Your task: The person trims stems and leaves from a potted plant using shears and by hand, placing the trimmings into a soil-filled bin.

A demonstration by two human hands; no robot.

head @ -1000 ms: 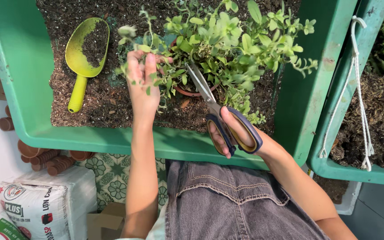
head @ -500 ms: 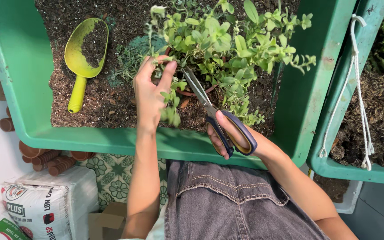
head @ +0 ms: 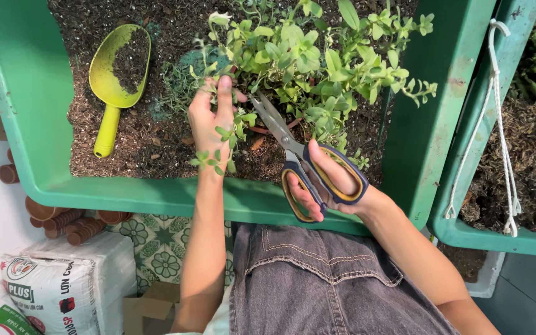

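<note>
At nine o'clock in the green plastic tray, well apart from both hands, a lime-green scoop lies on the potting soil with its handle towards six and a little soil in its bowl. Nearer the middle, the left hand reaches up from six o'clock, fingers closed loosely around a few stems at the lower left edge of the trailing green plant; small leafy sprigs hang over its wrist. Just to the right, the scissors run on a long axis from about four o'clock at the handles to ten o'clock at the tips, the blades slightly parted and pointing at the stems beside the left fingers. The right hand is clamped through the grey and yellow handle loops over the tray's near rim. From both hands the plant lies towards twelve to one o'clock, the left hand touching it, the right reaching it only by the blades. At three o'clock a white cord hangs over a second tray.
</note>
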